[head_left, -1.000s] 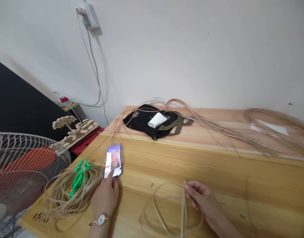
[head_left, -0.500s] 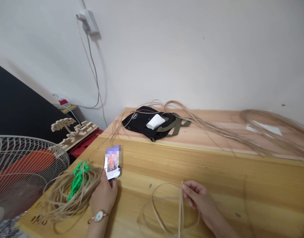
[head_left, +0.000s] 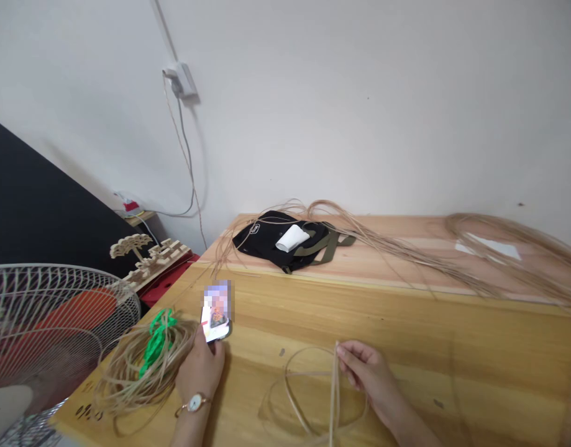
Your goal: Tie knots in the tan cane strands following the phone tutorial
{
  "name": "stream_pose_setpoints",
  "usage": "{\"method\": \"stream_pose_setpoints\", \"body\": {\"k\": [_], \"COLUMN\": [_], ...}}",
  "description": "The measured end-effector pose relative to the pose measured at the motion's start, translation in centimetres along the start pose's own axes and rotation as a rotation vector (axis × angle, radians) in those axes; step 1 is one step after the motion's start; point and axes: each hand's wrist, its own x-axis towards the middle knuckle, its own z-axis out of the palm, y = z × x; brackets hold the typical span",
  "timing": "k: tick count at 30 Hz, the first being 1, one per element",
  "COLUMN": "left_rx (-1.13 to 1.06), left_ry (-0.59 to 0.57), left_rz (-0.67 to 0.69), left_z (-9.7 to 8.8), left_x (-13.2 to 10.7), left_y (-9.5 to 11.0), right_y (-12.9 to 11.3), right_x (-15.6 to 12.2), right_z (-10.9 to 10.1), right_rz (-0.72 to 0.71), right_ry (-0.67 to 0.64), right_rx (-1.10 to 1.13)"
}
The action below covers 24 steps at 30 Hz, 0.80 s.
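My left hand (head_left: 202, 367), with a watch on its wrist, is closed round the lower end of a lit phone (head_left: 215, 328); part of the screen is pixelated. Beside that hand lies a coil of thin tan rattan strands (head_left: 127, 366), tied with a green ribbon (head_left: 157, 343). At the lower middle, my right hand (head_left: 363, 365) pinches the top of a few loose rattan strands (head_left: 332, 397) between thumb and fingers. Those strands loop out to the left over the tabletop, and their lower ends leave the picture.
A black bag (head_left: 266, 239) with a white paper piece (head_left: 292, 238) lies at the back of the wooden table (head_left: 406, 335). Long rattan bundles (head_left: 406, 251) stretch along the back right. A fan (head_left: 56, 316) stands at the left edge, near a wooden model (head_left: 159, 261).
The view has tilted up and left slightly, so the scene sits lower and the left-side things further right. Both hands keep their holds; the phone and strands show little movement.
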Motion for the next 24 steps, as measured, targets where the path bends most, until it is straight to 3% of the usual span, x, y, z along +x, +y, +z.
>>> {"method": "stream_pose_setpoints", "body": {"k": [7, 13, 24], "left_rx": [-0.174, -0.259, -0.133], "left_ry": [0.039, 0.109, 0.265], "left_rz": [0.065, 0.221, 0.406], "left_z": [0.1, 1.5, 2.3], "left_x": [-0.5, -0.5, -1.8], "left_y": [-1.2, -3.0, -3.4], "right_y": [0.4, 0.4, 0.2], "right_x": [0.2, 0.3, 0.1], "right_z": [0.2, 0.3, 0.2], "right_rz": [-0.02, -0.027, -0.032], "right_ry": [0.041, 0.029, 0.017], "right_rx": [-0.011, 0.002, 0.003]}}
